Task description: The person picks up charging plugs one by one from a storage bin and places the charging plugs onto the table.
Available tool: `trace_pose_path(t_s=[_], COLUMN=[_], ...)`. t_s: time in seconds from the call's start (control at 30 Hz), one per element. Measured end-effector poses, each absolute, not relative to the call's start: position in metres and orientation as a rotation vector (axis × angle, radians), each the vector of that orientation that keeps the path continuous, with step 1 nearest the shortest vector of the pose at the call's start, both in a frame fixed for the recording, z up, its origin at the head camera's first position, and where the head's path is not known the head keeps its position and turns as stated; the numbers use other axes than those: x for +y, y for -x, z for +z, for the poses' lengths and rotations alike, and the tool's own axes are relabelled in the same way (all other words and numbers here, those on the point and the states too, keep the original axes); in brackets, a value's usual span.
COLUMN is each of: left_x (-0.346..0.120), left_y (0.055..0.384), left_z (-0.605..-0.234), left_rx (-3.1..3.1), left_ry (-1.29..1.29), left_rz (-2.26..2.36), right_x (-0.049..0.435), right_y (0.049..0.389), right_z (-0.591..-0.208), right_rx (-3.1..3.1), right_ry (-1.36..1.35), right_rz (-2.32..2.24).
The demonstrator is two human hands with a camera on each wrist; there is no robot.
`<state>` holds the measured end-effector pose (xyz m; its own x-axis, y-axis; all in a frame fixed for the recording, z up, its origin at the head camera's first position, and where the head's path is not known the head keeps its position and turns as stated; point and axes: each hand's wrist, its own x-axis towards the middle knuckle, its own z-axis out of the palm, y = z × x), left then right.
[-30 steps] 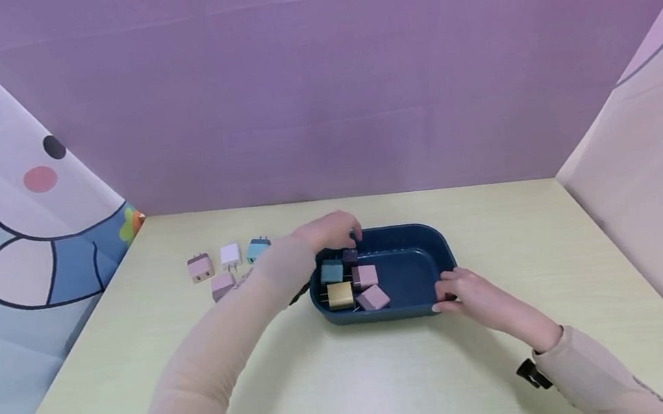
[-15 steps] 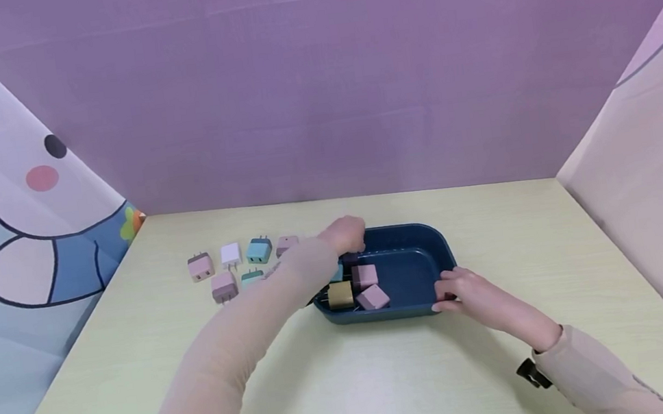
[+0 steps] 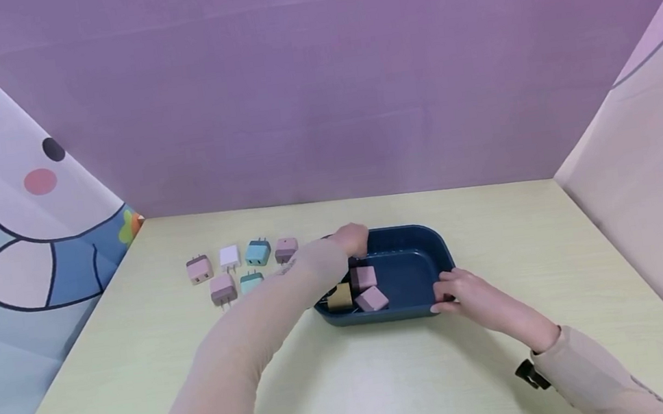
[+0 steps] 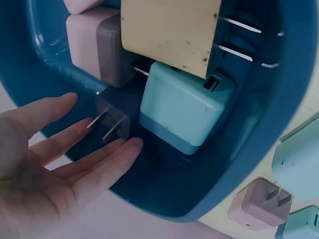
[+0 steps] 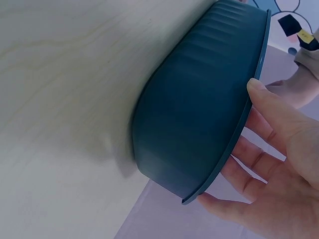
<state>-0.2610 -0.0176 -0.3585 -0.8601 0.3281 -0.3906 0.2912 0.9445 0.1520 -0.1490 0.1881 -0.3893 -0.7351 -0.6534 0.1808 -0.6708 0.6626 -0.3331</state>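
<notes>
A dark blue plastic tub (image 3: pixel 408 277) stands on the table with several plug chargers in its left part. My left hand (image 3: pixel 352 239) is over its far left corner. In the left wrist view, the fingers of that hand are extended around a dark purple charger (image 4: pixel 115 102) with two prongs, thumb apart from it. Close by lie a teal charger (image 4: pixel 174 107), a gold charger (image 4: pixel 169 30) and a pink charger (image 4: pixel 92 50). My right hand (image 5: pixel 279 154) holds the tub's near right corner, thumb on the outer wall and fingers over the rim.
Left of the tub, loose chargers lie on the table: a white one (image 3: pixel 229 256), a blue one (image 3: pixel 257 251), a green one (image 3: pixel 250 281) and several pinkish ones, such as a mauve one (image 3: pixel 222 289). A purple backdrop (image 3: pixel 318 98) rises behind the table.
My left hand has moved slightly right and nearer over the tub's far left part; its forearm now uncovers loose chargers on the table and covers the teal one. The right hand stays put.
</notes>
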Motion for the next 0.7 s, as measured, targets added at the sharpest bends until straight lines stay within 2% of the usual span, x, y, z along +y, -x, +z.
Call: trace_pose_path(t_s=[0.33, 0.7], left_x=[-0.019, -0.019], left_y=[0.261, 0.262], left_z=[-0.375, -0.376], left_rx=[2.735, 2.73], left_ry=[-0.466, -0.485], left_rz=[0.156, 0.147], right_x=[0.187, 0.187], right_y=[0.148, 0.149], right_z=[-0.39, -0.391], right_rx=[-2.835, -2.832], right_ry=[-1.116, -1.109], right_rz=[0.588, 0.589])
